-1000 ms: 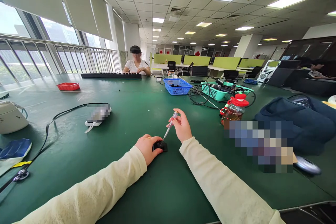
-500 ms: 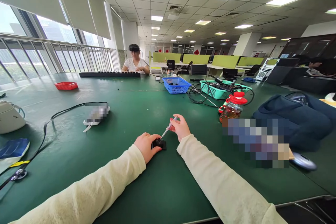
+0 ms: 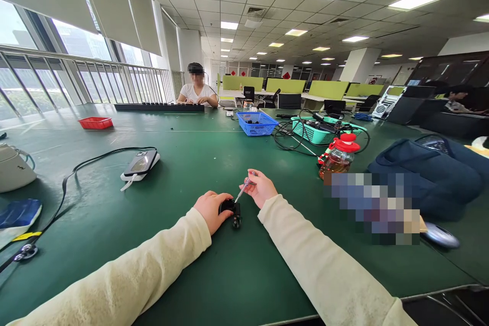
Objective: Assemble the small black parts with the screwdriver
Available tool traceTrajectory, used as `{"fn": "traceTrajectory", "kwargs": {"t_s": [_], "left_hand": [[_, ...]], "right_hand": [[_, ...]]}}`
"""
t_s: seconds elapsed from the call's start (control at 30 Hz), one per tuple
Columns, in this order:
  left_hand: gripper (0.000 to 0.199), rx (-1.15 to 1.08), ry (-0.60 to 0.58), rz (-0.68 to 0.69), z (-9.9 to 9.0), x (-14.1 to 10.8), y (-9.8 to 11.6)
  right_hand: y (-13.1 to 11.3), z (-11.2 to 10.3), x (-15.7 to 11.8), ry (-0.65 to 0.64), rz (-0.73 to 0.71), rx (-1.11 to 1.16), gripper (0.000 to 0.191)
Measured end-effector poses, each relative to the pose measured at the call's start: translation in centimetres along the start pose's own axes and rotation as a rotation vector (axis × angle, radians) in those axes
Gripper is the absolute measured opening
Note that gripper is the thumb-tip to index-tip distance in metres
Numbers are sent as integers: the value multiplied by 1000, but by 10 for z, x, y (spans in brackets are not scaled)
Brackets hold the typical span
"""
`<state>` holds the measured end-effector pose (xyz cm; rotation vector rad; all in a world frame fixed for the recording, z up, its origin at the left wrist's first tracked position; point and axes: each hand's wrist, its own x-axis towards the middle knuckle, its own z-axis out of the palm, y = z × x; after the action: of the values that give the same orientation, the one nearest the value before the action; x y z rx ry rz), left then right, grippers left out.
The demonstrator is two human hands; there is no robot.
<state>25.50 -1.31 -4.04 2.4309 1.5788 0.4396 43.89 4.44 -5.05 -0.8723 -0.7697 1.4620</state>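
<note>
Near the middle of the green table, my left hand point(image 3: 212, 210) is closed around a small black part point(image 3: 236, 209). A dark, shiny round piece point(image 3: 237, 222) sticks out from its near side. What kind of part it is, I cannot make out, since my fingers cover much of it. Just to the right, my right hand point(image 3: 260, 188) pinches the clear handle of a thin screwdriver point(image 3: 244, 189). The screwdriver slants down to the left, its tip at the black part; whether it touches a screw is too small to tell.
A phone point(image 3: 141, 162) lies on a white block to the left, beside a black strap. Farther off are a red tray point(image 3: 95, 123), a blue basket point(image 3: 256, 125) and a green basket of cables point(image 3: 323, 131). A red-lidded bottle point(image 3: 341, 155) and a dark bag point(image 3: 424, 173) stand right.
The black part has turned in my left hand; its flat dark plate no longer shows and a round piece now points toward me. The screwdriver has shifted slightly with my right hand.
</note>
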Motion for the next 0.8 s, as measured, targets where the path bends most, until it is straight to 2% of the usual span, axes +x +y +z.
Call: {"fn": "traceTrajectory", "kwargs": {"t_s": [0.07,0.13,0.3,0.5,0.67,0.8], "left_hand": [[37,6,7,-7,2,1,-2],[38,12,16,-8,3,1,-3],[39,1,44,14,2,-1,-2],[45,9,26,13,2,-1,-4],[45,32,24,13,2,0,-5],[45,43,17,15,1,1,-4]], "right_hand": [[-3,2,-2,-77,-16,42,28],[-6,3,-4,-96,-76,41,30],[-9,7,-11,-44,-426,-166,33],[-8,19,-33,-180,-779,-499,22],[-5,25,-40,-335,-883,-805,22],[-5,27,-40,-306,-886,-918,25]]}}
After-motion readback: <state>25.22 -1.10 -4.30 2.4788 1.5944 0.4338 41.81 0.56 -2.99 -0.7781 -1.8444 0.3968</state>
